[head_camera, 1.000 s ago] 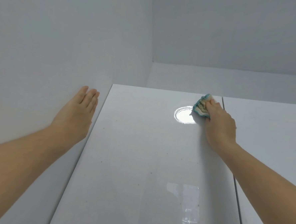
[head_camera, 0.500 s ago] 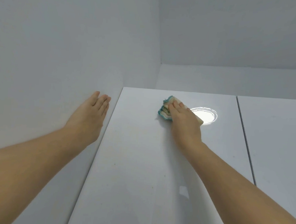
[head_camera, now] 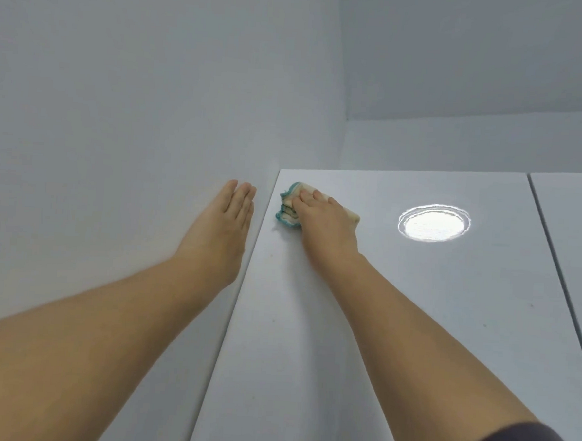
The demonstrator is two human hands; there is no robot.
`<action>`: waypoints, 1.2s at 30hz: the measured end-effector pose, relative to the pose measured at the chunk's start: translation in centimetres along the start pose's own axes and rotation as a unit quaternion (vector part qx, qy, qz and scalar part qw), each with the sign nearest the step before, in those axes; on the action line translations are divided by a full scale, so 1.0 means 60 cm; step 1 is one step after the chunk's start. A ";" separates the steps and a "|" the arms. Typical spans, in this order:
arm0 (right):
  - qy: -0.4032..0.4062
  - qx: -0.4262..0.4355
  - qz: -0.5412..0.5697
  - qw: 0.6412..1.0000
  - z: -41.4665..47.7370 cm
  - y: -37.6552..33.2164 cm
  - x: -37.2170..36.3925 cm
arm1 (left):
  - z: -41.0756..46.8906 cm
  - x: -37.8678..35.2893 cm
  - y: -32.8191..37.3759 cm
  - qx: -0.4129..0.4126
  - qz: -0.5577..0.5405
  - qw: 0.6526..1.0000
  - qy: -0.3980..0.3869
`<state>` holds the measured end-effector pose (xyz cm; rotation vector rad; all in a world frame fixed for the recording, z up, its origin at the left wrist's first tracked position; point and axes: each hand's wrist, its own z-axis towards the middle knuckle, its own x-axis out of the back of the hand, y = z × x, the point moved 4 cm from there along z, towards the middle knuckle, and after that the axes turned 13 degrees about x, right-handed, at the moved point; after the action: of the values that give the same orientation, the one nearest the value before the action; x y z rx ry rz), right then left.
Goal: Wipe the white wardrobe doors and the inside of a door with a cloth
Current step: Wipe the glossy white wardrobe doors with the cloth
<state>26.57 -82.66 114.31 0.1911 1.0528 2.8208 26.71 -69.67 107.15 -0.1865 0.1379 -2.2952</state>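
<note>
I look up along a glossy white wardrobe door (head_camera: 413, 313). My right hand (head_camera: 323, 225) presses a folded cream cloth with a teal edge (head_camera: 287, 209) against the door's top left corner, fingers curled over the cloth. My left hand (head_camera: 224, 226) lies flat, fingers straight and together, on the white wall just left of the door's edge. A second white door (head_camera: 578, 238) starts to the right, past a thin dark gap.
A round reflection of a ceiling lamp (head_camera: 434, 223) shines on the door to the right of the cloth. The white wall (head_camera: 118, 124) fills the left. The ceiling (head_camera: 480, 54) and a white strip above the doors close the top.
My right hand has slid the cloth leftward across the top of the door, from near the right gap to the left corner. The left hand stays flat on the wall.
</note>
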 end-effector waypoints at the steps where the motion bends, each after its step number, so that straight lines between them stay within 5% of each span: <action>1: 0.002 0.006 0.001 1.000 0.006 -0.005 -0.003 | -0.001 0.000 0.000 0.000 0.004 1.000 0.001; 18: -0.023 0.164 0.031 0.986 -0.046 -0.057 -0.021 | -0.010 0.003 -0.005 -0.008 0.010 1.000 -0.001; 21: -0.010 0.178 -0.055 0.982 -0.043 -0.061 -0.016 | -0.010 0.002 -0.005 -0.010 0.009 1.000 -0.001; 28: 0.002 0.160 -0.119 0.980 -0.034 -0.052 -0.011 | -0.010 0.000 -0.002 -0.007 0.008 1.000 0.007; 36: -0.003 0.015 -0.108 0.994 -0.079 0.044 0.024 | -0.010 0.000 -0.003 -0.024 -0.006 0.999 0.021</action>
<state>24.20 -87.46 112.60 0.0819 1.0474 2.6115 26.47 -69.54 106.58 -0.1633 0.2146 -2.3090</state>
